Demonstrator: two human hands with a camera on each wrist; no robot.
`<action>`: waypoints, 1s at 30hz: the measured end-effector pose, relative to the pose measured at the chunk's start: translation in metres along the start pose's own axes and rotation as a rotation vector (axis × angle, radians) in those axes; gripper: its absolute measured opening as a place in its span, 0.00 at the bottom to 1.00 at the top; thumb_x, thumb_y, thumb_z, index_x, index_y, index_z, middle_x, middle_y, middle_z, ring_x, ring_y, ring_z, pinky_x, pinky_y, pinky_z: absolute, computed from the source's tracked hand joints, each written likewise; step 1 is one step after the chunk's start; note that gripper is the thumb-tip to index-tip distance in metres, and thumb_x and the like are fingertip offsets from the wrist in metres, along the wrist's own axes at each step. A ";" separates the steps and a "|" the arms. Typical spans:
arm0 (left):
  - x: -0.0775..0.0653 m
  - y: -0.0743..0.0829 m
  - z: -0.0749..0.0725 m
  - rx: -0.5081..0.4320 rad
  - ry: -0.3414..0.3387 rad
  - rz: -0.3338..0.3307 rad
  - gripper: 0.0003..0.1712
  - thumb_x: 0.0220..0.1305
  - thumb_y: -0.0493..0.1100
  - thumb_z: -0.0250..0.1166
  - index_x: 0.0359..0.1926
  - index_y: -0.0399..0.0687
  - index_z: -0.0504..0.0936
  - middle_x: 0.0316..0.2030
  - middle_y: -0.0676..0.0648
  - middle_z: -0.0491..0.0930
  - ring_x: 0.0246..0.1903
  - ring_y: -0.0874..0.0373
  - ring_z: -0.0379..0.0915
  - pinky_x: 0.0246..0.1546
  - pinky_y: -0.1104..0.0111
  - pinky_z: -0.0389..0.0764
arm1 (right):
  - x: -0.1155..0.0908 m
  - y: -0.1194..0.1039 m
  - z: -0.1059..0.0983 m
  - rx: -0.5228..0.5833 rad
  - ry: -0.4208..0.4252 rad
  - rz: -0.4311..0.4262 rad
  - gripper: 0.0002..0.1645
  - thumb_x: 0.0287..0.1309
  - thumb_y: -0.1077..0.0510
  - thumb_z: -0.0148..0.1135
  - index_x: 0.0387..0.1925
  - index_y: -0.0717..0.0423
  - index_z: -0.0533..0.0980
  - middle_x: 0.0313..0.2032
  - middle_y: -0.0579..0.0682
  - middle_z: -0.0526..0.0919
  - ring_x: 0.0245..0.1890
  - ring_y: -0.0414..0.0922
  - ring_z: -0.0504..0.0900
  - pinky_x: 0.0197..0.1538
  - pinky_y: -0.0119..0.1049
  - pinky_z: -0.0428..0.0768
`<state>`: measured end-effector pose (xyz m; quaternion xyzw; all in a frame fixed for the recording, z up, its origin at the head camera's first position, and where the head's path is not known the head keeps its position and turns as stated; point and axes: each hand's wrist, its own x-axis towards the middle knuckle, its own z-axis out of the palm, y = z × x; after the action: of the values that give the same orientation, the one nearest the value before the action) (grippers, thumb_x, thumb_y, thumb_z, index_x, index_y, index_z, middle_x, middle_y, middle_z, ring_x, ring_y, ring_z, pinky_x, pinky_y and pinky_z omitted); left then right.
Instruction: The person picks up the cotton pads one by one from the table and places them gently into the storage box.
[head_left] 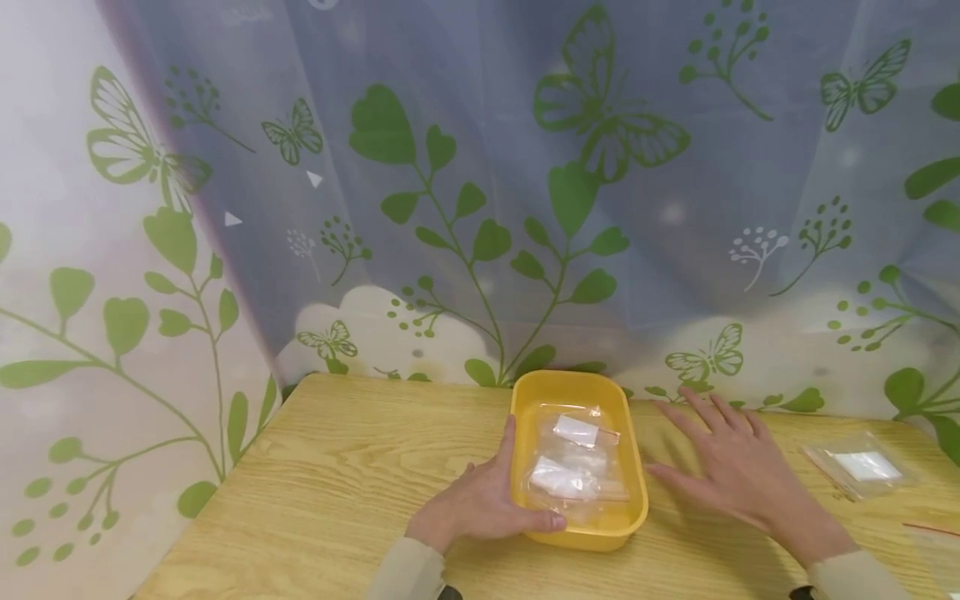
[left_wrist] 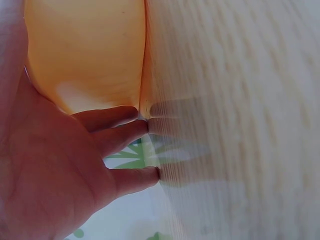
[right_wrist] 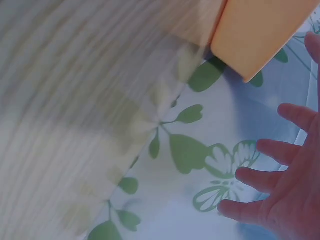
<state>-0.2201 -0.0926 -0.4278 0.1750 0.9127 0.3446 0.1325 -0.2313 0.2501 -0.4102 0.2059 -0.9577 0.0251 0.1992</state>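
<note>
A yellow plastic basket point(head_left: 636, 500) stands on the wooden table near the wall, holding several clear zip bags point(head_left: 564, 479) with white pieces inside. My left hand point(head_left: 480, 500) holds the basket at its near left corner. Its thumb lies over the rim, and the other fingers rest along the outside of the left wall. In the left wrist view those fingers point(left_wrist: 131, 179) reach down to the tabletop beside the basket. To the right of the basket, apart from it, my right hand point(head_left: 738, 467) hovers with fingers spread and nothing in it.
Another clear zip bag with a white piece point(head_left: 866, 467) lies on the table at the right. Part of a red-edged bag point(head_left: 933, 542) shows at the right border. A curtain with leaves and butterflies point(head_left: 465, 208) hangs behind the wooden table point(head_left: 360, 450).
</note>
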 end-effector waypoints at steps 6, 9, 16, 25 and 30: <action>-0.001 0.001 -0.001 -0.004 0.000 0.012 0.82 0.49 0.76 0.72 0.81 0.55 0.21 0.79 0.37 0.57 0.75 0.41 0.60 0.79 0.38 0.47 | -0.010 0.009 0.001 -0.004 0.002 0.022 0.50 0.56 0.24 0.63 0.74 0.41 0.66 0.74 0.62 0.66 0.66 0.73 0.69 0.57 0.81 0.69; -0.001 0.001 -0.001 -0.001 0.003 0.012 0.82 0.49 0.76 0.72 0.81 0.55 0.21 0.79 0.37 0.56 0.75 0.40 0.60 0.79 0.38 0.46 | -0.015 0.013 0.001 -0.004 0.003 0.037 0.51 0.55 0.24 0.64 0.74 0.42 0.66 0.73 0.62 0.68 0.66 0.72 0.70 0.56 0.81 0.70; 0.000 0.000 0.000 0.007 0.017 0.015 0.82 0.48 0.76 0.72 0.81 0.55 0.22 0.78 0.36 0.58 0.74 0.40 0.62 0.79 0.37 0.47 | -0.026 0.025 -0.001 0.005 -0.010 0.065 0.51 0.55 0.24 0.64 0.74 0.44 0.67 0.72 0.65 0.68 0.65 0.73 0.71 0.55 0.81 0.69; -0.002 0.001 0.001 -0.007 0.007 0.000 0.82 0.48 0.76 0.73 0.81 0.56 0.22 0.77 0.36 0.59 0.75 0.40 0.60 0.79 0.39 0.47 | -0.043 0.040 -0.005 -0.009 -0.013 0.096 0.52 0.53 0.25 0.67 0.73 0.44 0.68 0.70 0.65 0.70 0.64 0.72 0.71 0.52 0.81 0.69; -0.002 0.002 0.000 -0.006 0.006 -0.001 0.82 0.48 0.76 0.73 0.81 0.57 0.21 0.77 0.35 0.60 0.75 0.39 0.61 0.79 0.39 0.46 | -0.054 0.049 -0.007 -0.017 -0.017 0.135 0.53 0.53 0.24 0.67 0.74 0.45 0.67 0.70 0.65 0.71 0.62 0.73 0.71 0.51 0.81 0.69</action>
<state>-0.2179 -0.0920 -0.4261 0.1734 0.9121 0.3477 0.1306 -0.2034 0.3166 -0.4234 0.1396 -0.9713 0.0286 0.1907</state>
